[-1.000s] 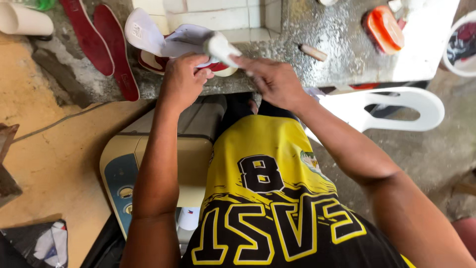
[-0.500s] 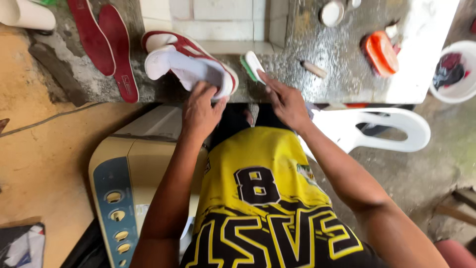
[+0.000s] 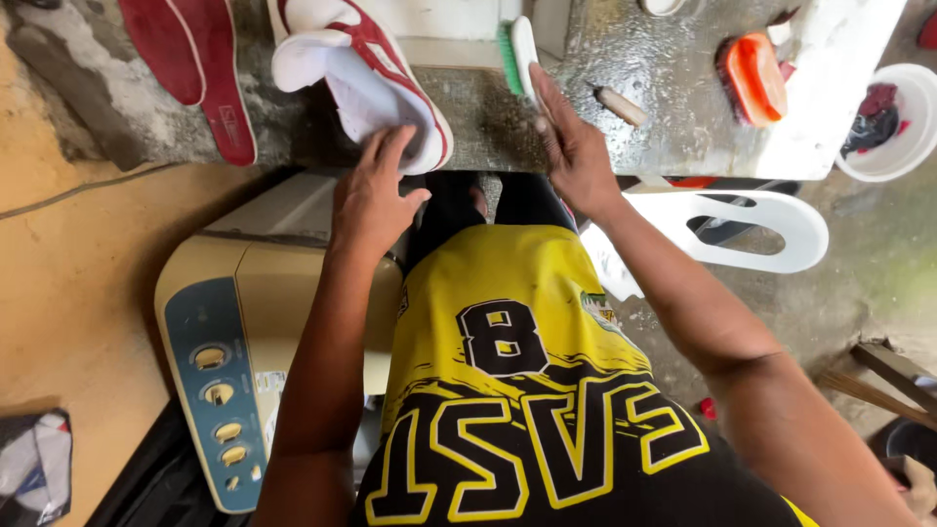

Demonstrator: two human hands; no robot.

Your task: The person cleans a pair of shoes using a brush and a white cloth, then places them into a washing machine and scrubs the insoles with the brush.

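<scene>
The left hand (image 3: 374, 190) rests with spread fingers on the heel end of a white and red shoe (image 3: 366, 78), which lies on its side at the front edge of the wet stone desk (image 3: 673, 88). The right hand (image 3: 574, 146) holds a white scrub brush (image 3: 519, 54) with green bristles, fingers pressed along its back, just right of the shoe. Two red insoles (image 3: 200, 68) lie on the desk to the left. An orange soap dish (image 3: 753, 78) sits further right, near a white basin (image 3: 893, 122). A washing machine (image 3: 234, 332) stands below the desk.
</scene>
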